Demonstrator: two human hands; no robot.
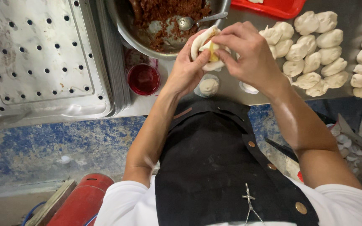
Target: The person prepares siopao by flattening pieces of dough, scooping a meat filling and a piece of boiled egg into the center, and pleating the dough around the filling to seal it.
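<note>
Left hand point(187, 69) cupped under dough round point(204, 48) | right hand point(248, 52) arched over, fingertips pinching its filling | forearms bent inward

Packages, labels, signs, screens: nil. I find none in the head view.
</note>
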